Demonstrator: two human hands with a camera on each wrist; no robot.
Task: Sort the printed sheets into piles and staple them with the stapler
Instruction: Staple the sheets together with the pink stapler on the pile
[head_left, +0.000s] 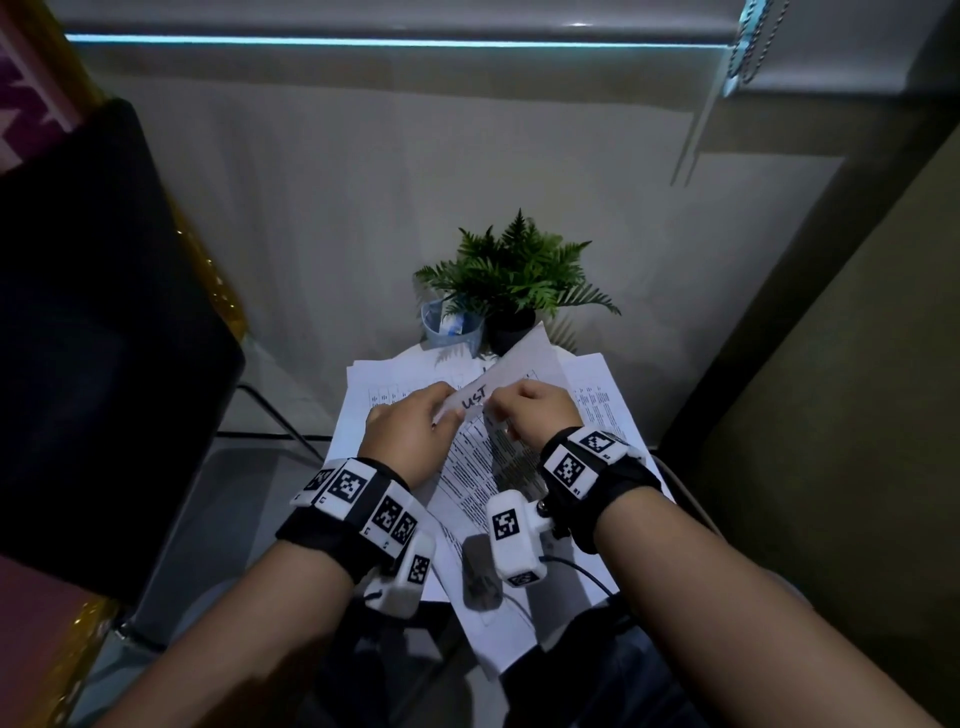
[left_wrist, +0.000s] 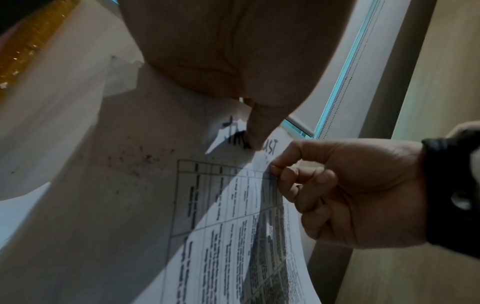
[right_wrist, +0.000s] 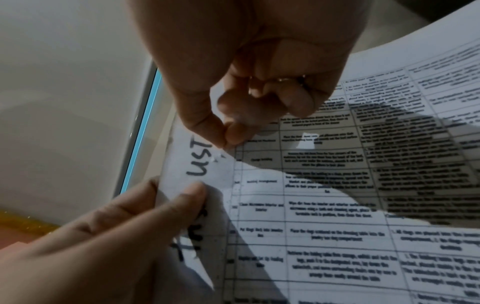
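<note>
Dim light falls on a small table (head_left: 652, 457) pushed against a pale wall (head_left: 363, 208), with a dark chair (head_left: 93, 322) to the left. Printed sheets (head_left: 597, 400) lie spread over the tabletop in overlapping layers, not yet in clear piles. At the far edge stand a potted fern (head_left: 514, 275) and a clear plastic cup (head_left: 451, 325), just beside each other. Nearer the person, a grey object (head_left: 480, 571) rests on the paper; it may be the stapler, but it is too blurred to be sure.

Both hands hold one set of sheets (right_wrist: 337, 216) lifted above the rest, its top corner marked with handwritten letters. The left hand (head_left: 410, 431) pinches that corner between thumb and fingers. The right hand (head_left: 540, 410) is curled, its thumb and forefinger nipped together on the top edge close by, where the wrist views show something small and pale, too small to identify.

Judging by this, the step in hand is squaring or checking one set at its corner. The next move likely calls for keeping the edges flush in one hand while the other reaches for the stapler, with the corner held from slipping.
</note>
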